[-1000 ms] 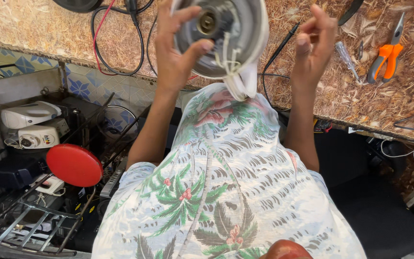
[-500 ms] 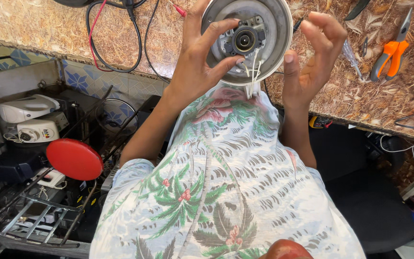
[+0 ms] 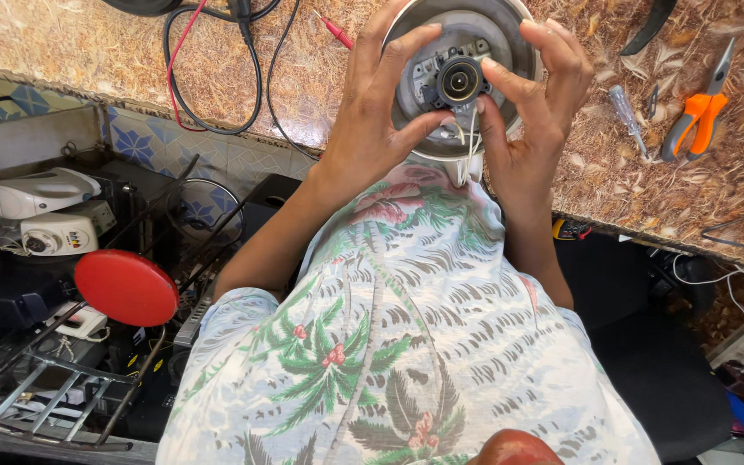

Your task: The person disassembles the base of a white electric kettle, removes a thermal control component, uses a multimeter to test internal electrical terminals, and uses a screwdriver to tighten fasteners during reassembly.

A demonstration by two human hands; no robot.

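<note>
Grey round appliance base (image 3: 492, 39) gripped by left hand (image 3: 381, 112) and right hand (image 3: 531, 112)

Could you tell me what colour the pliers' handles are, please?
Orange, on the metal-jawed pliers lying on the worktop; head view.

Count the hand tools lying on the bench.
2 that are clear: an orange-handled pliers at the bench's right end, and a clear-handled screwdriver just left of it. Others may lie out of frame.
</note>
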